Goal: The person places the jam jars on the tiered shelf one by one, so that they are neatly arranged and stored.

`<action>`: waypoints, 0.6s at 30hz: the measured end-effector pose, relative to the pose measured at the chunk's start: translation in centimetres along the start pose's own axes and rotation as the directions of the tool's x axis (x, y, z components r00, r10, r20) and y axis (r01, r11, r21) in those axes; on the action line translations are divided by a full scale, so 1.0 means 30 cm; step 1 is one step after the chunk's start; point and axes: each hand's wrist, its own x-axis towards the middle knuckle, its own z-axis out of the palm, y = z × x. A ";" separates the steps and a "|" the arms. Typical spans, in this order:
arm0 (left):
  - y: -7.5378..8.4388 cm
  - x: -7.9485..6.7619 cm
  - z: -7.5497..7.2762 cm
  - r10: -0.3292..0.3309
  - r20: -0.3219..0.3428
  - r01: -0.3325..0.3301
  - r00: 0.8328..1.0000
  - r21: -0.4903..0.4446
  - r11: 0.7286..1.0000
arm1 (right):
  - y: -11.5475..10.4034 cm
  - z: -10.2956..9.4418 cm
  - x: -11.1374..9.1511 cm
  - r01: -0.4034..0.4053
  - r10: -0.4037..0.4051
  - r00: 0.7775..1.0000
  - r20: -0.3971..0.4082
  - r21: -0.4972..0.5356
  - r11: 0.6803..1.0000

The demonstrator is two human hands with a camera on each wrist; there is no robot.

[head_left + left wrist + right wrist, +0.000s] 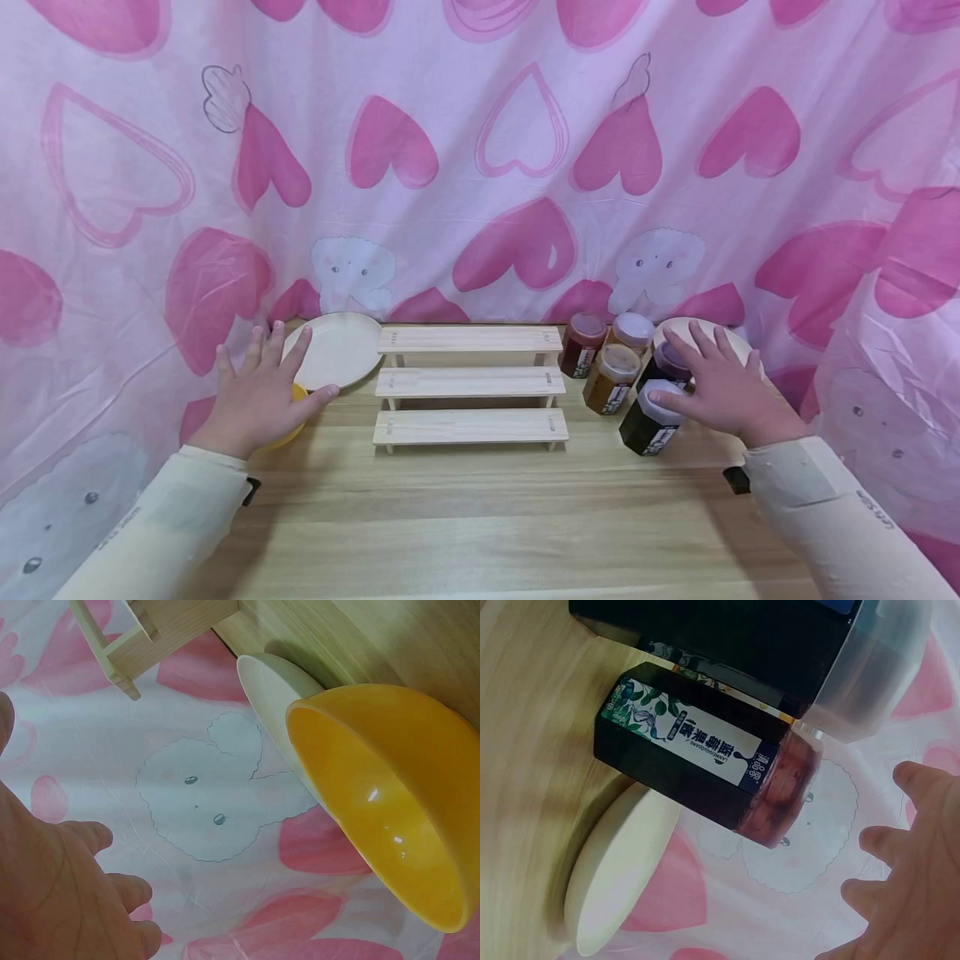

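My left hand (258, 404) is held with its fingers spread, over a yellow bowl (397, 795) that it partly hides in the head view. Behind the bowl is a cream plate (341, 350). On the other side, my right hand (727, 392) hovers with spread fingers beside several hexagonal jars. Nearest to it are a dark jar with a whitish lid (648, 427) and a blueberry-labelled jar (682, 742). A red jar (581, 348) and an amber jar (611, 385) stand further left. Neither hand holds anything.
A three-tier wooden step rack (470, 383) stands in the middle of the wooden table (480, 525). Behind the right hand lies a second cream plate (619, 870). A pink heart-print curtain (420, 233) closes off the back and both sides.
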 end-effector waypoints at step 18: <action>-0.002 0.004 0.003 0.008 0.030 -0.007 1.000 -0.011 1.000 | 0.012 -0.001 0.003 0.142 -0.115 0.985 -0.127 0.227 0.963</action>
